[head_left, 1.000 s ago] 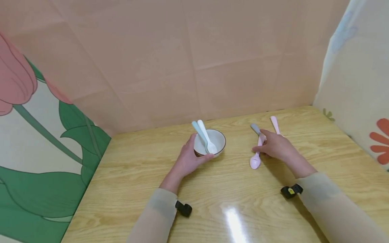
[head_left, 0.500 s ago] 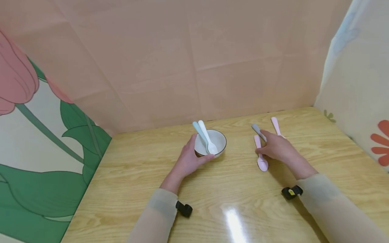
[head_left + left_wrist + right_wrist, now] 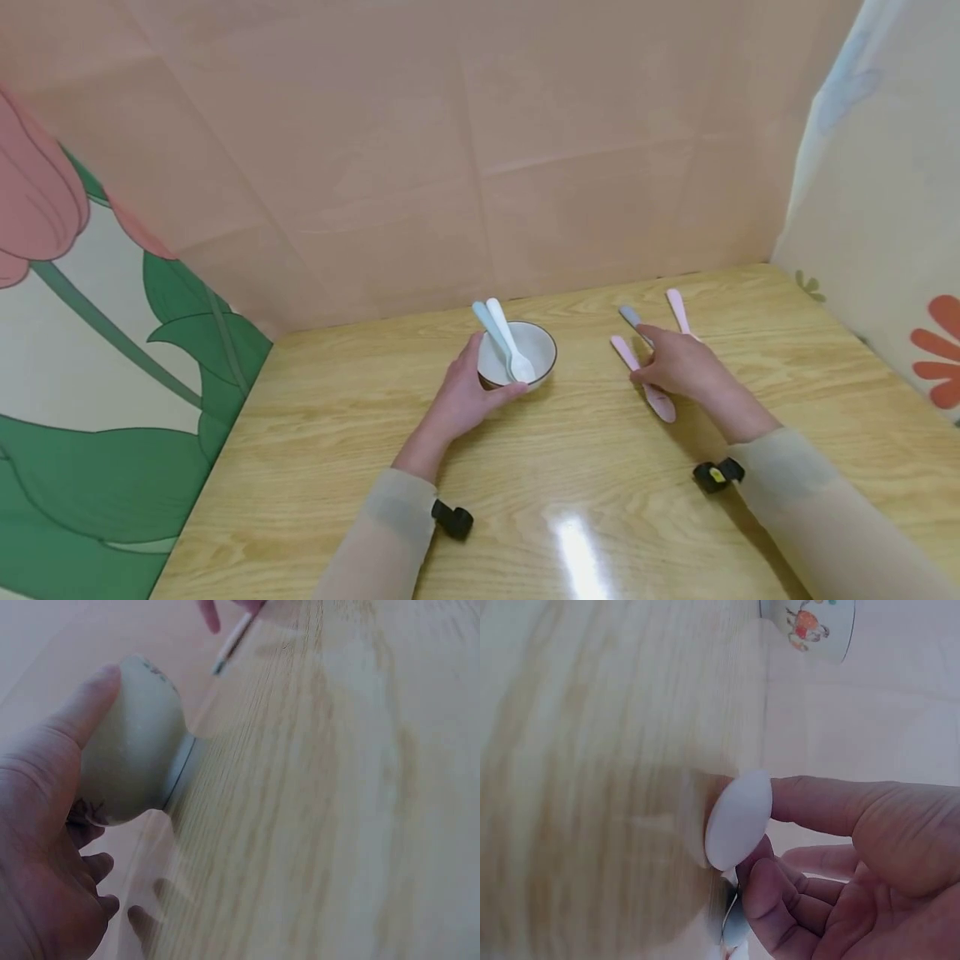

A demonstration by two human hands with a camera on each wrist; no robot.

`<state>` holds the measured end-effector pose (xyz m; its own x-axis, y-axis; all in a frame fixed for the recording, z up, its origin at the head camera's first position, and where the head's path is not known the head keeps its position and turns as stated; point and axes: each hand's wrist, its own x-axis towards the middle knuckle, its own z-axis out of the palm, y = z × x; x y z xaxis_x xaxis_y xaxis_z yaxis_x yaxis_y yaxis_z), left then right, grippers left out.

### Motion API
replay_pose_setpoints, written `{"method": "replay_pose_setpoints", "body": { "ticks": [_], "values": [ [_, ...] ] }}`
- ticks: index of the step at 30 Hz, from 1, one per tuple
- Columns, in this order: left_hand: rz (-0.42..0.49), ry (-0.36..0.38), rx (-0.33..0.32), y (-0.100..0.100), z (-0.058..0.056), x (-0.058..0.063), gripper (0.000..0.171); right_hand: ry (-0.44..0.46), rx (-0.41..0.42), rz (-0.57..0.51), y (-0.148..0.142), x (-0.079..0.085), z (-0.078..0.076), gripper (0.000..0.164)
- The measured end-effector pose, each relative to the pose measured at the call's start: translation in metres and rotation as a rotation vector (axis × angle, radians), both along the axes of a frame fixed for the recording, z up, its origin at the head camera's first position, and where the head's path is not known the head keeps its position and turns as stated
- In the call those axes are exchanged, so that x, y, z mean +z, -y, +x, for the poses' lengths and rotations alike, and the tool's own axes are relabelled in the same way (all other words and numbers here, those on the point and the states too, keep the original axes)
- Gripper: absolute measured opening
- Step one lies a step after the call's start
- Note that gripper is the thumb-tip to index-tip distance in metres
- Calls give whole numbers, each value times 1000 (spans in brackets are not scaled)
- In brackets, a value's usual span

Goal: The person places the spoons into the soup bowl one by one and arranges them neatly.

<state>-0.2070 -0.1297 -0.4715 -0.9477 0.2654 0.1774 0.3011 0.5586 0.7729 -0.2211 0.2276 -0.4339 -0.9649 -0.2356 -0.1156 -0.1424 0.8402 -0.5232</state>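
Note:
My left hand (image 3: 463, 390) grips the white bowl (image 3: 536, 354) at its left side, with the thumb along the near rim. A light blue spoon (image 3: 487, 321) and a white spoon (image 3: 504, 329) lean in the bowl, handles up past the far rim. At the right, my right hand (image 3: 681, 367) pinches a pink spoon (image 3: 624, 352) around its middle, low over the table. That spoon's oval end (image 3: 740, 821) points toward the wrist camera, between thumb and fingers. Just past the fingertips lies a grey spoon or fork handle (image 3: 632, 317), its other end hidden by the hand.
Another pink handle (image 3: 677, 308) lies behind my right hand, its far part hidden. The wooden table (image 3: 525, 483) ends at a peach backdrop (image 3: 375, 167). A floral cloth (image 3: 885, 208) stands along the right edge, and a tulip-printed one (image 3: 97, 350) at the left.
The pink spoon has turned in my right hand: its oval end swung right and its handle tip left, uncovering space beside the grey handle. The left hand and bowl stay in place.

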Motion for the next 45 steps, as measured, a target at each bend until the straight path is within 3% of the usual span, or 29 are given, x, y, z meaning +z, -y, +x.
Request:
{"method": "replay_pose_setpoints", "body": {
  "ticks": [16, 35, 45],
  "values": [
    [-17, 9, 17, 2, 2, -1, 103, -16, 34, -46, -5, 3, -1, 76],
    [12, 13, -5, 2, 0, 1, 103, 0, 36, -401, 4, 12, -1, 80],
    [2, 3, -2, 1, -2, -2, 103, -35, 43, -496, 10, 16, 1, 81]
  ]
}}
